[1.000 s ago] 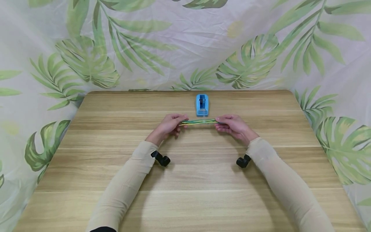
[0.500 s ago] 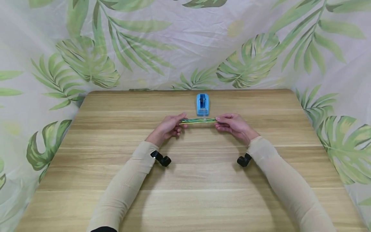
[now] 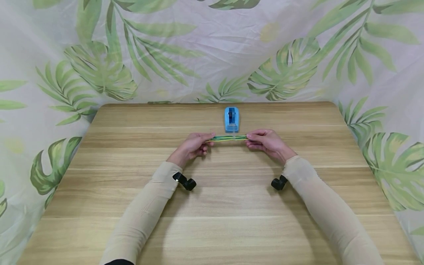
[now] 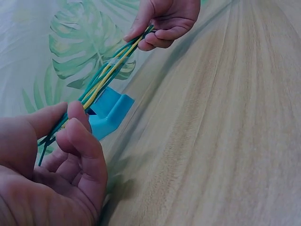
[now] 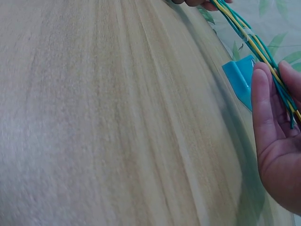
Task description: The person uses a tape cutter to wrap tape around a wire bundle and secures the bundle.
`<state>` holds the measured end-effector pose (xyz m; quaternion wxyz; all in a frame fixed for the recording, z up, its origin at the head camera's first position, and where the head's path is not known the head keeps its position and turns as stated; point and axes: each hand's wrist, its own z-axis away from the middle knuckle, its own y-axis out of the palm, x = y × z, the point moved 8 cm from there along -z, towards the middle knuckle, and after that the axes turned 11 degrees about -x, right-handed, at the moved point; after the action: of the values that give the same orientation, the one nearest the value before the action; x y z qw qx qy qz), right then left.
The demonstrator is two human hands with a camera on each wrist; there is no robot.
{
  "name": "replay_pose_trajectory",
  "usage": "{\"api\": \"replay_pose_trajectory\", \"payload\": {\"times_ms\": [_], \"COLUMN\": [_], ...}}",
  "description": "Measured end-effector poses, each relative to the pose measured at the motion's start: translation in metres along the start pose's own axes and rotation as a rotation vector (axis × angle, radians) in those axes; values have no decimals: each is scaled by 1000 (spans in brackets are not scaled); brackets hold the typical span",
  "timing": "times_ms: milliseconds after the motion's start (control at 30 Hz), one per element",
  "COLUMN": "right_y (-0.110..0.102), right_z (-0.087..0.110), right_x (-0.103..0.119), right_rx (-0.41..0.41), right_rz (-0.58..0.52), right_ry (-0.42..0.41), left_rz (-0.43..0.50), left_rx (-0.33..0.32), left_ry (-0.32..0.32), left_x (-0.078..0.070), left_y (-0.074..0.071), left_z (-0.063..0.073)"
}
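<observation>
A thin bundle of green and yellow wires [image 3: 228,138] stretches level between the two hands, above the table. My left hand [image 3: 193,146] pinches its left end between thumb and fingers, and loose wire ends poke out past the grip in the left wrist view. At the other end, my right hand [image 3: 267,143] pinches the bundle the same way. Clear tape [image 4: 114,61] lies across the middle of the wires. Just behind them a blue tape dispenser [image 3: 231,129] stands on the table, its cutting edge facing the bundle, with a clear strip reaching from it toward the wires.
The wood-grain table [image 3: 228,206] spreads around both forearms. Behind it and at its sides hangs a white cloth [image 3: 228,44] with green leaf prints. A small black camera mount sits on each wrist, the left one [image 3: 185,181] and the right one [image 3: 279,183].
The bundle has moved slightly away from the person, toward the dispenser. My left thumb lifted half a second ago and is now lower over the wires; the right hand has barely moved.
</observation>
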<state>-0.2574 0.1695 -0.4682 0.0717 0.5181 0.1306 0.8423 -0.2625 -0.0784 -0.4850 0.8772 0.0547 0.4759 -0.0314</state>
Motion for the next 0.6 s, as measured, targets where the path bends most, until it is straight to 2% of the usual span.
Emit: {"api": "replay_pose_trajectory", "payload": {"times_ms": [600], "right_y": [2], "right_z": [0], "right_x": [1], "right_rx": [-34], "right_rz": [12], "right_ry": [-14], "left_rz": [-18], "left_rx": [-5], "left_ry": [48], "left_x": [-5], "left_y": [0], "left_z": [-1]}}
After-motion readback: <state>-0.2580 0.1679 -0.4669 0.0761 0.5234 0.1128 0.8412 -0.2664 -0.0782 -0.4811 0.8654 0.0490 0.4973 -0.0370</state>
